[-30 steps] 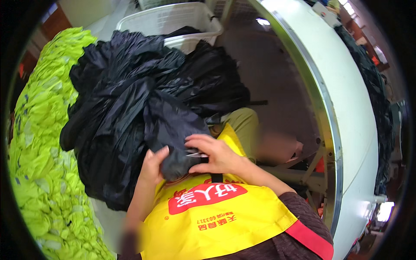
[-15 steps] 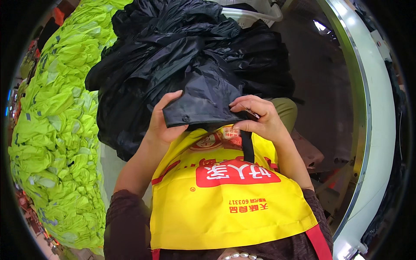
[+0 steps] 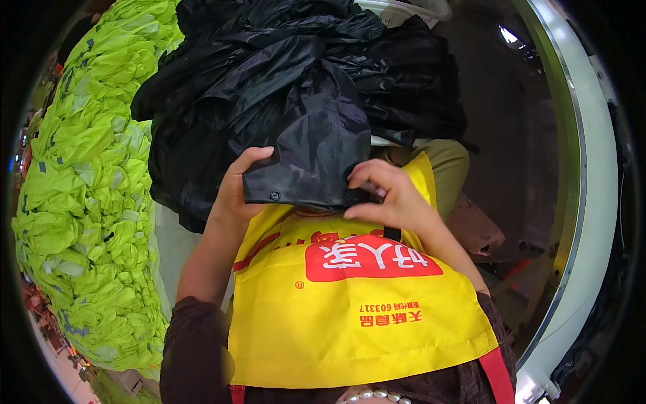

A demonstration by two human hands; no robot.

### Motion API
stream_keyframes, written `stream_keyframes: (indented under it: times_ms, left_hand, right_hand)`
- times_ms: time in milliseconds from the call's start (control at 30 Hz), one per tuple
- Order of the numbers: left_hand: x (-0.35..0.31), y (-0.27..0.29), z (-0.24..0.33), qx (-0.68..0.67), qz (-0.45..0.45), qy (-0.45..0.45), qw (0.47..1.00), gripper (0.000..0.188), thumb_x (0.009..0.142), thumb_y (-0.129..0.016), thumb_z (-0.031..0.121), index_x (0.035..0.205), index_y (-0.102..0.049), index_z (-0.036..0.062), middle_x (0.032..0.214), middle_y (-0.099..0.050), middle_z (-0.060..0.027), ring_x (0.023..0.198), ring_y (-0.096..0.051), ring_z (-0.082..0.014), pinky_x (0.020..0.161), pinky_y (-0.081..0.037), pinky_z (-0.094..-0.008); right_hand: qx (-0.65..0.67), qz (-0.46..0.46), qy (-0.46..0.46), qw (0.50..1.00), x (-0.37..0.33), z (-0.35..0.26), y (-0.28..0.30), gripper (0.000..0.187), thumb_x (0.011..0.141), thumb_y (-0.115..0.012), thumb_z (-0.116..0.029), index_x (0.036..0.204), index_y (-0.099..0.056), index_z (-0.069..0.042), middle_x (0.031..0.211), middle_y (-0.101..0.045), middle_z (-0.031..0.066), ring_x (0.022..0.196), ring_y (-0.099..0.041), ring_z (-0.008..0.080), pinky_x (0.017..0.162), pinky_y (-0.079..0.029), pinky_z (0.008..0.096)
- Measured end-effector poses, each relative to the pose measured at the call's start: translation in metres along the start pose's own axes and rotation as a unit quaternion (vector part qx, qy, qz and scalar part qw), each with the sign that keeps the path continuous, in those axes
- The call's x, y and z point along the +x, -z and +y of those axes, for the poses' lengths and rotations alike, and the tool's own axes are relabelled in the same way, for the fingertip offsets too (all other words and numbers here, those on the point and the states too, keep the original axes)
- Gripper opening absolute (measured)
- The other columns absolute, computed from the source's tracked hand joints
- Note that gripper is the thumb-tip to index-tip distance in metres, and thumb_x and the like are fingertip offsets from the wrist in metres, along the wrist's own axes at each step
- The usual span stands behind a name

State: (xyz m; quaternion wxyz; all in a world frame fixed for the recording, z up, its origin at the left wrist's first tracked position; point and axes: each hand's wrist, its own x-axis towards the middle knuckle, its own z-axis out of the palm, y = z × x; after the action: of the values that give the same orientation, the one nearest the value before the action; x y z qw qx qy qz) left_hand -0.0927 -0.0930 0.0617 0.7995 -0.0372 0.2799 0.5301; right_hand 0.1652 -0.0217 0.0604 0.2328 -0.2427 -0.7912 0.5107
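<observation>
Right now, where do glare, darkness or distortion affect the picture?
Head view: a glare spot sits upper right; the white table bends along the right rim; the corners go black; the black cloth shows sheen, with detail lost in its darkest folds.

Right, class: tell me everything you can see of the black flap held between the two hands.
The black flap looks like thin, slightly shiny fabric, creased, with a straight lower edge and a small round stud near its lower left corner. Its upper end runs into the black heap. The left hand holds its left edge; the right hand's fingertips meet its lower right corner.
</observation>
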Motion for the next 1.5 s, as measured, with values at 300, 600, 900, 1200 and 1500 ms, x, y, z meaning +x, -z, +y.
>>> stream_keyframes:
  times_ms: [300,600,900,1200,1500]
  left_hand:
    - [0.0,0.025,0.008,0.247,0.134,-0.056,0.958,0.028,0.084,-0.056,0.023,0.098,-0.06,-0.0006,0.081,-0.065,-0.0087,0.069,-0.064,-0.0186,0.063,-0.052,-0.0261]
    - [0.0,-0.065,-0.033,0.811,0.016,-0.387,0.438,0.052,0.067,-0.074,0.019,0.113,-0.055,0.0031,0.111,-0.057,-0.0155,0.106,-0.054,-0.0294,0.091,-0.04,-0.0341]
    - [0.05,-0.023,-0.033,0.336,-0.009,-0.059,0.94,0.013,0.087,-0.056,0.012,0.092,-0.062,0.002,0.084,-0.063,-0.0017,0.075,-0.059,-0.0079,0.071,-0.047,-0.0211]
    - [0.067,-0.027,-0.048,0.279,0.085,-0.026,0.956,0.017,0.087,-0.057,0.017,0.094,-0.06,0.0023,0.088,-0.065,-0.0068,0.076,-0.063,-0.0124,0.07,-0.052,-0.025]
    - [0.065,-0.036,-0.045,0.283,0.059,-0.028,0.957,0.016,0.087,-0.058,0.016,0.091,-0.061,0.0015,0.084,-0.065,-0.0053,0.074,-0.062,-0.0103,0.067,-0.051,-0.0228]
  right_hand:
    - [-0.134,0.063,0.075,0.986,0.001,0.023,0.008,0.013,0.077,-0.062,-0.003,0.088,-0.055,-0.001,0.077,-0.058,0.0093,0.066,-0.057,0.019,0.058,-0.045,0.027]
    - [-0.011,0.062,-0.047,0.997,0.013,-0.001,0.017,0.011,0.082,-0.063,-0.01,0.082,-0.056,-0.001,0.064,-0.053,0.0066,0.057,-0.047,0.0109,0.051,-0.038,0.024]
    - [0.041,0.06,-0.06,0.996,0.008,0.019,0.031,0.014,0.082,-0.064,-0.013,0.084,-0.059,-0.001,0.069,-0.056,0.0028,0.064,-0.049,0.0092,0.058,-0.04,0.0229]
    - [-0.132,0.243,-0.001,0.961,0.013,0.031,0.023,0.016,0.079,-0.066,-0.012,0.092,-0.062,-0.003,0.079,-0.059,0.0101,0.07,-0.058,0.0182,0.059,-0.045,0.0252]
    - [-0.216,0.169,0.123,0.954,0.023,0.027,0.007,0.016,0.07,-0.067,-0.002,0.085,-0.061,-0.003,0.081,-0.06,0.0132,0.067,-0.06,0.0277,0.058,-0.048,0.0308]
